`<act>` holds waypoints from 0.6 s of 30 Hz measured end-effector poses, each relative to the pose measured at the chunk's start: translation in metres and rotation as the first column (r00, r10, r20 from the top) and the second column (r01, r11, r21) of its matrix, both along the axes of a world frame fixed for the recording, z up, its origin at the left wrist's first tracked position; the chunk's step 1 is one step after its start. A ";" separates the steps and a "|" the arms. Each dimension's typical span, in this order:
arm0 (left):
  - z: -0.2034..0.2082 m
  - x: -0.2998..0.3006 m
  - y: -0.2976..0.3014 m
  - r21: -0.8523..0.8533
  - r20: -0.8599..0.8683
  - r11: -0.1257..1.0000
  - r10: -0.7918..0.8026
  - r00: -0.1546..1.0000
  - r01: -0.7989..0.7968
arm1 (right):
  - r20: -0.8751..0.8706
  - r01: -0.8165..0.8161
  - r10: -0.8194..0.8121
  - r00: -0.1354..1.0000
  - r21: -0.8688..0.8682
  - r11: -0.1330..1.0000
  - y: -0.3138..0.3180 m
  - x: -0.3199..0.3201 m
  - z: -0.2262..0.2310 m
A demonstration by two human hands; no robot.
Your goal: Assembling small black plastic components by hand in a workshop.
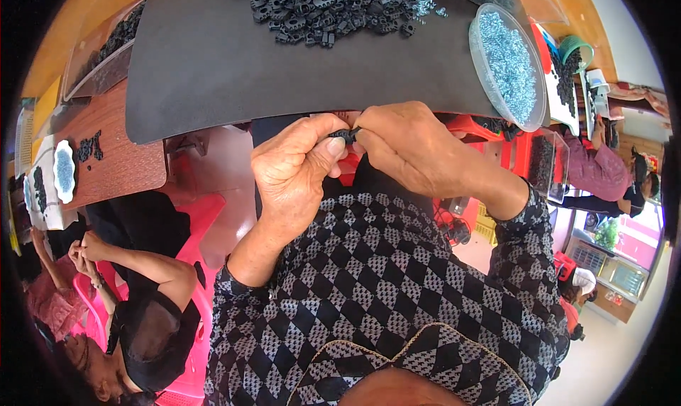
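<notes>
Black piece [343,134], pinched between fingers [334,147]

A small black part [343,134], partly covered, is held roughly sideways between the left hand [289,165] and right hand [415,147].

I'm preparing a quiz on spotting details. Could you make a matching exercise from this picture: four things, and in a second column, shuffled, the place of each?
Things:
1. Black pile
2. Round tray
3. White dish
4. Held piece

Places:
A. at the picture's left side
B. between the fingers
C. on the dark worktop, at the top middle of the picture
D. at the worktop's right edge

Pairs: 1-C, 2-D, 3-A, 4-B
</notes>
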State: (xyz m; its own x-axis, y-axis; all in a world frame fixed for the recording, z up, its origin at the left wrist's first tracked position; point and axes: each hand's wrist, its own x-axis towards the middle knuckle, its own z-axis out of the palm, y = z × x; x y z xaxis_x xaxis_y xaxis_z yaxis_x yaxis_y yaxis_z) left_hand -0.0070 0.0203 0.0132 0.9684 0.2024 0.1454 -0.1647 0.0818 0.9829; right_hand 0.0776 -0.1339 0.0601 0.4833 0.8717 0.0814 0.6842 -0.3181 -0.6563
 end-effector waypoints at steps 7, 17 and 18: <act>-0.007 -0.002 -0.009 0.062 0.019 0.993 0.104 0.994 -0.105 | 0.233 0.014 -0.006 0.973 -0.035 0.999 0.001 -0.009 -0.011; -0.008 0.002 -0.011 -0.088 -0.025 0.985 0.144 0.989 -0.146 | 0.138 0.049 -0.043 0.989 -0.043 0.998 0.008 -0.002 -0.004; -0.004 0.003 -0.010 -0.230 -0.070 0.963 0.127 0.989 -0.140 | 0.171 0.055 -0.048 0.984 -0.038 0.998 0.009 -0.003 -0.001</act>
State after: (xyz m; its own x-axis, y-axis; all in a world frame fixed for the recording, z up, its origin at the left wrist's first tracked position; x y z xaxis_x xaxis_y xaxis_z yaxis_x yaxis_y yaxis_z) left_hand -0.0044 0.0101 0.0094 0.9353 0.3529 0.0270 -0.1371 0.2910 0.9469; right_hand 0.0744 -0.1251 0.0596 0.5098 0.8505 0.1296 0.7667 -0.3809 -0.5168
